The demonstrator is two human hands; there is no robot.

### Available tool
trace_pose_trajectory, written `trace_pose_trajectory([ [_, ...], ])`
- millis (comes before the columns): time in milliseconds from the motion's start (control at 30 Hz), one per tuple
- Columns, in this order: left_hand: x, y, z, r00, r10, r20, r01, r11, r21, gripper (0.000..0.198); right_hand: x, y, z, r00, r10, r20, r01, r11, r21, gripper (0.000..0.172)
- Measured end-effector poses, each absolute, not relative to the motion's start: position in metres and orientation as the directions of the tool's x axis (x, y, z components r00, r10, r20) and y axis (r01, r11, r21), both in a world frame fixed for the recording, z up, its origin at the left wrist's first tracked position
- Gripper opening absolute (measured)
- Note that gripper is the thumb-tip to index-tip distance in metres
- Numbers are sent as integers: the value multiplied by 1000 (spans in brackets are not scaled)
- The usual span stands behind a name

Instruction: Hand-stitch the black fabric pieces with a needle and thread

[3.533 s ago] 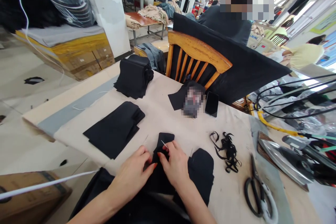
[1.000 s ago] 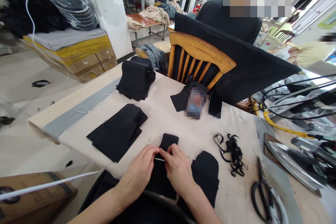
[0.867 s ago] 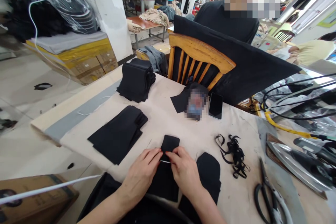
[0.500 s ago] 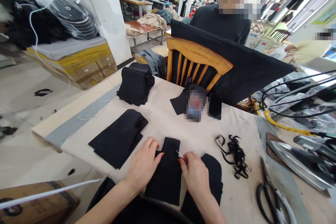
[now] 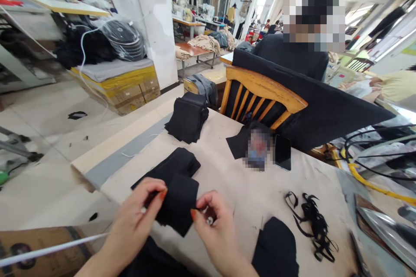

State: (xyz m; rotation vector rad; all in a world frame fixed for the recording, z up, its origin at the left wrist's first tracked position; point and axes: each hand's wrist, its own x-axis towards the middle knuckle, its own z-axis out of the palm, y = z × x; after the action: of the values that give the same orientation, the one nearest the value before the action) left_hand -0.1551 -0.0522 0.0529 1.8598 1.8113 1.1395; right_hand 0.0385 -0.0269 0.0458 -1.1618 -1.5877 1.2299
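Observation:
A black fabric piece [image 5: 180, 203] is held up between my two hands, in front of the left part of the table. My left hand [image 5: 138, 214] pinches its left edge between thumb and fingers. On the other side, my right hand [image 5: 216, 227] is closed at the right edge, thumb against forefinger. A small shiny metal item shows inside the right hand, too little of it to name. Just behind the held piece lies a pile of black fabric pieces [image 5: 182, 160], partly covered by it. Another black fabric piece [image 5: 276, 249] rests to the right of my right hand.
A taller stack of black fabric [image 5: 186, 117] stands at the far table edge. Further right are a phone [image 5: 282, 152], tangled black strips [image 5: 316, 225], scissors [image 5: 359, 253] and an iron [image 5: 386, 233]. Past a wooden chair [image 5: 264, 86], a person in black [image 5: 292, 58] faces away.
Both hands have lifted the black fabric piece off the table and moved it left, near the pile. The pointed metal tip no longer sticks out of my right hand. The view has shifted.

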Motion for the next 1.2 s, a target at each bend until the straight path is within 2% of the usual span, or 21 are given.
trace_pose_trajectory([
  [67, -174, -43, 66, -188, 873, 450, 742, -174, 648, 13, 14, -20, 55, -295, 916, 273, 106, 316, -943, 10],
  [100, -180, -34, 69, -210, 852, 479, 765, -162, 623, 15, 4, -15, 56, -296, 897, 329, 92, 370, -925, 11],
  [133, -185, -24, 68, -191, 875, 444, 793, -129, 595, 17, -5, -8, 53, -272, 906, 324, 103, 362, -926, 10],
  [233, -192, 7, 48, -95, 940, 329, 830, -108, 548, 21, -24, 16, 31, -195, 975, 105, 175, 140, -975, 6],
  [367, -197, 26, 18, -80, 965, 248, 889, -43, 456, 26, -33, 37, 2, -194, 981, 24, 222, 68, -973, 5],
  [500, -197, 21, 14, -79, 964, 253, 936, -15, 351, 30, -35, 37, -9, -173, 984, -35, 254, 10, -967, 6],
  [633, -184, 18, 16, 30, 953, 302, 959, -113, 261, 36, -38, 38, -17, -129, 986, -110, 245, -76, -967, 9],
  [733, -171, 21, 6, 167, 943, 289, 945, -237, 227, 44, -42, 43, -24, -127, 977, -173, 218, -142, -966, 11],
  [833, -167, 27, -11, 251, 928, 276, 929, -311, 202, 44, -42, 40, -26, -153, 964, -218, 204, -185, -961, 12],
  [967, -166, 33, -30, 305, 905, 298, 907, -371, 200, 49, -14, 11, -11, -215, 960, -178, 229, -128, -965, 16],
  [1100, -163, 38, -38, 312, 882, 354, 890, -402, 217, 58, 50, -32, 13, -240, 966, -98, 309, -20, -951, 11],
  [1167, -161, 39, -36, 317, 876, 364, 884, -412, 222, 61, 92, -52, 19, -196, 981, 7, 429, 92, -899, 16],
  [1200, -159, 39, -34, 313, 876, 368, 884, -410, 225, 62, 113, -62, 20, -130, 991, 34, 502, 95, -860, 18],
])
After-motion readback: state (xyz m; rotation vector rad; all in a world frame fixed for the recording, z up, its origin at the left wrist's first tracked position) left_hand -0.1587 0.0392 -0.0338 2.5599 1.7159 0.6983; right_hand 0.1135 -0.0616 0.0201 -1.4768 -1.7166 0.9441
